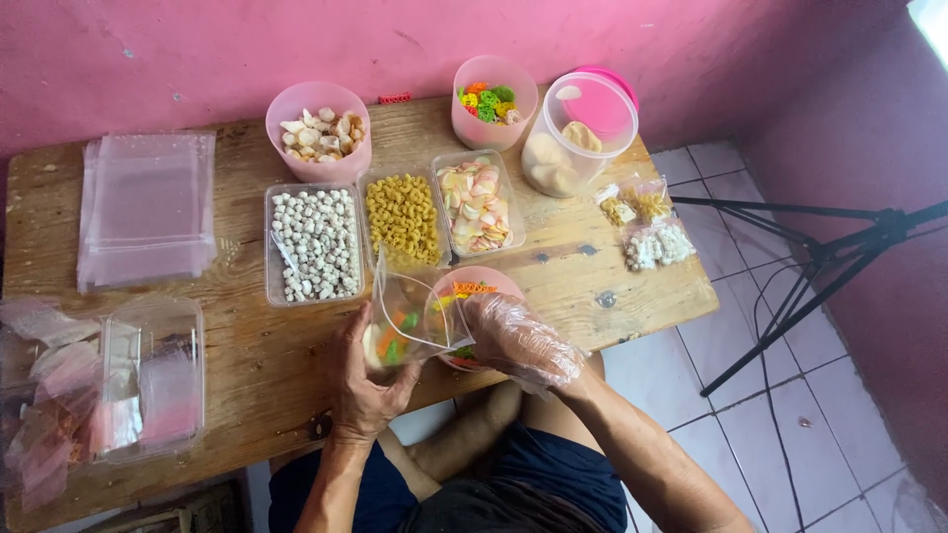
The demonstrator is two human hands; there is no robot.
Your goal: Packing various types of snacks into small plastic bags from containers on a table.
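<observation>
We note a wooden table [247,345] against a pink wall [197,49], our legs folded under its near edge. To our right, a black tripod [810,266] stands on the tiled floor [780,405].

On the table's left lies a stack of clear bags [148,207], and nearer us an empty clear tray [153,380] beside crumpled plastic wrap [44,405].

Along the back: a pink tub of pale crackers [318,133], a pink tub of bright coloured crackers [491,102], and a clear jar [573,138] lying tilted with round crackers inside. In front of these sit three clear trays: white pellets [314,245], yellow curls [402,217], pink-and-white chips [476,205]. Three small filled packets [647,225] lie near the right edge.

Our left hand [365,380] grips the small clear bag [410,316] from below, thumb on its front face, fingers curled behind; the bag stands open-mouthed, with a few coloured crackers in its bottom. Our right hand [518,341], in a thin plastic glove, touches the bag's right edge, fingers bent over the pink bowl [479,279] just behind. We cannot tell whether these fingers pinch anything.
</observation>
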